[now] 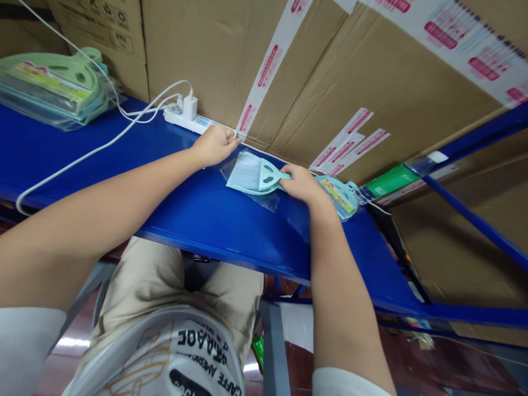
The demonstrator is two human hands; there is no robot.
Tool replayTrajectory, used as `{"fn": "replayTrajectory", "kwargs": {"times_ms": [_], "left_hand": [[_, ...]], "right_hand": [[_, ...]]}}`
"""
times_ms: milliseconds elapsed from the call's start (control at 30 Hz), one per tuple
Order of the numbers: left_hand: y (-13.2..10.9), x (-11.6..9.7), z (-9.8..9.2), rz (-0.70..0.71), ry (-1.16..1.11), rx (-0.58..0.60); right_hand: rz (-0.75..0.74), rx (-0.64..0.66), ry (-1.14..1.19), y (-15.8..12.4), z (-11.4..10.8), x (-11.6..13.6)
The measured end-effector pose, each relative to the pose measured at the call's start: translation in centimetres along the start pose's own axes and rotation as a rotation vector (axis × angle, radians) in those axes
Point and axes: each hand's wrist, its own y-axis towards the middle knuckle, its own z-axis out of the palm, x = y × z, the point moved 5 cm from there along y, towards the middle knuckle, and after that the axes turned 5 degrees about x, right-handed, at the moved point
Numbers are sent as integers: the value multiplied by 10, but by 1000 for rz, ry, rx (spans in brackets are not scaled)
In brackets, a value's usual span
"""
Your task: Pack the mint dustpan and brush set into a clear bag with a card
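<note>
Centrally on the blue surface [206,214] lies one pale blue mini brush [246,173] on a clear plastic bag [268,201], with one packaged dustpan set [341,196] just right of it. One white power strip [185,118] with one charger [190,105] sits against the cardboard boxes [330,66]; a stack of packaged sets [53,88] rests far left. Five tape strips [350,137] are stuck to the box. The left hand [214,146] reaches forward, fingers curled onto the bag's far edge. The right hand [303,184] stretches out, fingers closed around the brush handle.
</note>
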Motion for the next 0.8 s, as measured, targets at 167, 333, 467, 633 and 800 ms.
{"fn": "replayTrajectory", "kwargs": {"times_ms": [167, 333, 467, 633, 800], "left_hand": [[-1, -1, 3, 100, 33, 55], [-3, -5, 6, 103, 54, 124], [-5, -8, 7, 99, 72, 156], [-5, -7, 7, 123, 71, 162], [-4, -7, 7, 144, 69, 165]], "right_hand": [[48, 28, 0, -2, -5, -2], [79, 44, -9, -5, -10, -5], [115, 46, -34, -7, -12, -7], [159, 81, -96, -9, -15, -14], [149, 106, -115, -11, -20, -18]]}}
